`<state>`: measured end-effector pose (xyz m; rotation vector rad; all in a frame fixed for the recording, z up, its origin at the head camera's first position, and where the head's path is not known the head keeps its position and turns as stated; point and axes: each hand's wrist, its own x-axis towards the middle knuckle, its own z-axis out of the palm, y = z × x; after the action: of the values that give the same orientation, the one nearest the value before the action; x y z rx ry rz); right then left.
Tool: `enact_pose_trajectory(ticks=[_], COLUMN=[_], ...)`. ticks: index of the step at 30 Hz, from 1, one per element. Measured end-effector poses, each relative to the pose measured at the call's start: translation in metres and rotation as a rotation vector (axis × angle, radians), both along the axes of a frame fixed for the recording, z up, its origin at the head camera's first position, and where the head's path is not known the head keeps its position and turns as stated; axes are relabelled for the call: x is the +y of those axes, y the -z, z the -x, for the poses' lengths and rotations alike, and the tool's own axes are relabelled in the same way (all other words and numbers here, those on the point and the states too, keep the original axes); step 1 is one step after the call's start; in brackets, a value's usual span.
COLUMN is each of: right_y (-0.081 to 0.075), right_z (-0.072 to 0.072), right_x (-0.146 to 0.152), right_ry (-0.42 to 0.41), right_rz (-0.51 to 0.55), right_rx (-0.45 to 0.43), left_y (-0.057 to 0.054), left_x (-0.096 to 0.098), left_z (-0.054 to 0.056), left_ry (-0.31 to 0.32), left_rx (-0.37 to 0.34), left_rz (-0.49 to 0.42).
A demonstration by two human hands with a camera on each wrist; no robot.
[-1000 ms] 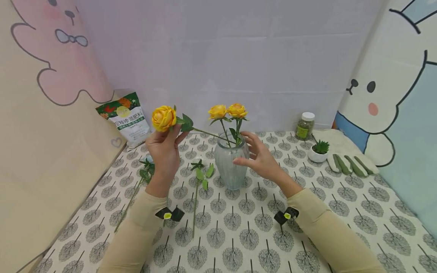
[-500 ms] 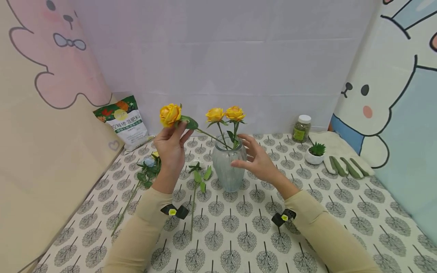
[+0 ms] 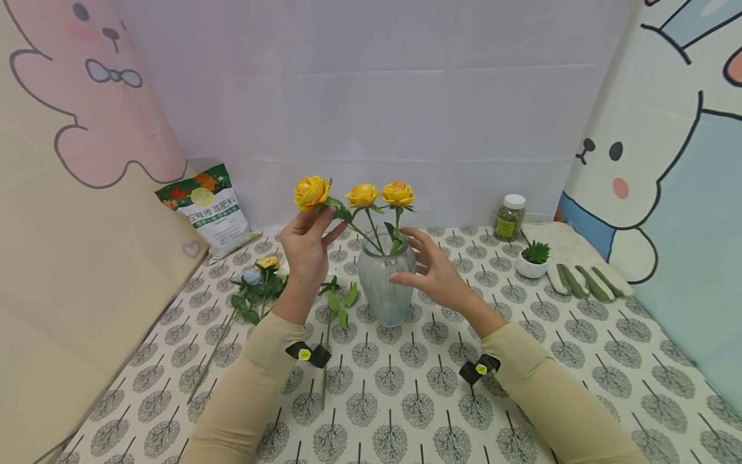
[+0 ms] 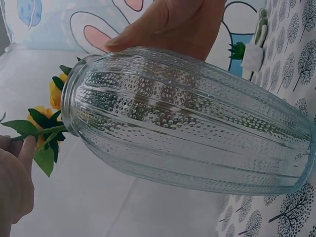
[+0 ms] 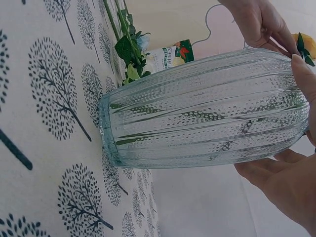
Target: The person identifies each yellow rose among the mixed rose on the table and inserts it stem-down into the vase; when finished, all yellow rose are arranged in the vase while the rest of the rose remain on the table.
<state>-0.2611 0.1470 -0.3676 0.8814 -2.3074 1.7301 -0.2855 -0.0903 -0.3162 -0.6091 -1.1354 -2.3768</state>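
My left hand [image 3: 306,251] pinches the stem of a yellow rose [image 3: 311,193] just below its bloom, left of the vase. That stem slants down into the mouth of a ribbed clear glass vase [image 3: 387,287], which stands upright on the table. Two other yellow roses [image 3: 362,195] lean out of the same vase. My right hand [image 3: 435,274] holds the vase near its top from the right, thumb in front and fingers behind. Through the glass in the right wrist view, green stems show inside the vase [image 5: 207,108]. The left wrist view has the pinched stem [image 4: 52,130] at the rim.
Left of the vase lie a blue flower [image 3: 250,277], a yellow flower [image 3: 268,262] and a leafy stem [image 3: 326,348]. A fertilizer bag [image 3: 217,222] leans at the back left. At the right are a lidded jar [image 3: 510,220], a potted succulent [image 3: 532,264] and gloves [image 3: 585,277].
My left hand has moved right toward the vase with the rose, and its stem now stands steeper. My right hand has stayed at the vase.
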Motion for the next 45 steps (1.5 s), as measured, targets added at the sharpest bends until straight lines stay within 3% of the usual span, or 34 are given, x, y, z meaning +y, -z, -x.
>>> enact_pose_trajectory(ticks=[12, 16, 21, 30, 39, 45], right_y=[-0.001, -0.001, -0.001, 0.0, -0.001, -0.001], right_z=[-0.002, 0.0, 0.001, 0.002, 0.002, 0.001], right_x=[-0.002, -0.001, 0.0, 0.0, 0.0, -0.001], right_ry=[-0.007, -0.008, -0.006, 0.001, 0.006, 0.002], right_rz=[0.009, 0.01, 0.007, 0.015, 0.008, -0.004], right_rx=[-0.011, -0.007, 0.001, -0.028, -0.028, -0.02], left_y=[0.009, 0.007, 0.004, -0.004, -0.01, -0.005], left_x=[0.01, 0.01, 0.008, 0.004, 0.004, 0.01], left_z=[-0.001, 0.0, 0.003, 0.004, 0.002, 0.0], left_ry=[-0.005, -0.037, -0.09, -0.06, -0.07, -0.089], left_rx=[-0.031, -0.034, -0.106, -0.189, -0.175, -0.166], left_rz=[0.038, 0.073, 0.154, 0.265, 0.332, 0.375])
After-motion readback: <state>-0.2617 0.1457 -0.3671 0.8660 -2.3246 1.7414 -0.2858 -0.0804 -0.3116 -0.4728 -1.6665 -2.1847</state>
